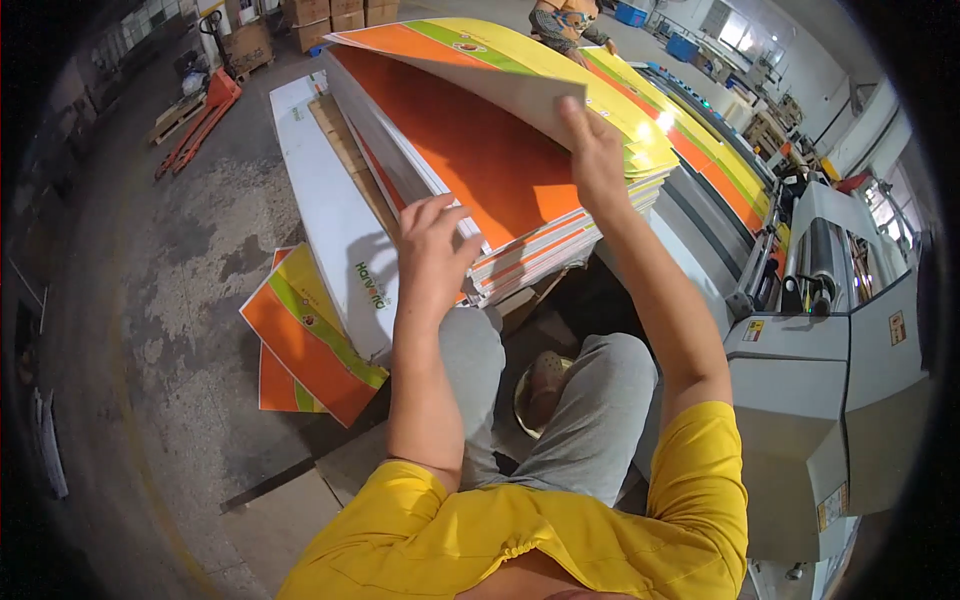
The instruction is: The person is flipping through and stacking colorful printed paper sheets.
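Observation:
A thick stack of large printed sheets (pixel 480 185), orange, green and yellow, stands in front of me. My right hand (pixel 598 160) pinches the near corner of the top sheet (pixel 515 97) between thumb and fingers. That corner is raised and bent back, so its pale underside shows above the orange face of the sheet below. At the stack's near left corner is my left hand (pixel 432 245), fingers apart and slightly curled, with nothing visible in it. Whether its fingertips touch the stack edge I cannot tell.
Left of the stack lies a long white printed panel (pixel 318 185); more printed sheets (pixel 312 320) lie low beside it. A machine with rollers (pixel 825 265) stands at right, another printed sheet (pixel 725 175) on its bed. Beyond are a person (pixel 565 22), an orange pallet jack (pixel 205 120) and cartons (pixel 345 12).

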Action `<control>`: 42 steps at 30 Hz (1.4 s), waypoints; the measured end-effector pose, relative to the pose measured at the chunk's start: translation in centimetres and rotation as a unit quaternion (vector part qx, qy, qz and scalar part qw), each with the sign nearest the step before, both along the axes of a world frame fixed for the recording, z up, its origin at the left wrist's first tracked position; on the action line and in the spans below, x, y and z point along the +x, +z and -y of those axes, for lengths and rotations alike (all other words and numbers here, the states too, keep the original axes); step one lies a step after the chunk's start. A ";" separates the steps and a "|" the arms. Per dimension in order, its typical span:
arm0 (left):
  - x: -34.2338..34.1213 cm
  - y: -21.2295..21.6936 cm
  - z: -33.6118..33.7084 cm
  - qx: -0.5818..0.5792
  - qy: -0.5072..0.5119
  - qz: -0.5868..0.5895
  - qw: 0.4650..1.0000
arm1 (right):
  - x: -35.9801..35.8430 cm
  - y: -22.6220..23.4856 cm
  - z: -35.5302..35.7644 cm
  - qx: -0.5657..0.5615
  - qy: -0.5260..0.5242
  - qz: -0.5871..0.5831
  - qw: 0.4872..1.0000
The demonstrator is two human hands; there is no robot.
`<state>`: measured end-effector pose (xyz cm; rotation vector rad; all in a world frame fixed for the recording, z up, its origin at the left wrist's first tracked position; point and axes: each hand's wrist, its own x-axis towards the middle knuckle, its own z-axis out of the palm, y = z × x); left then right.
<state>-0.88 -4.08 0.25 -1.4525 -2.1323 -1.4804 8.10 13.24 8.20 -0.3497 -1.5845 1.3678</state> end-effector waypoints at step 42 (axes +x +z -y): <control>0.6 -1.7 -2.7 0.257 -0.178 0.608 0.730 | 2.2 -3.7 3.6 0.452 -0.051 0.371 0.810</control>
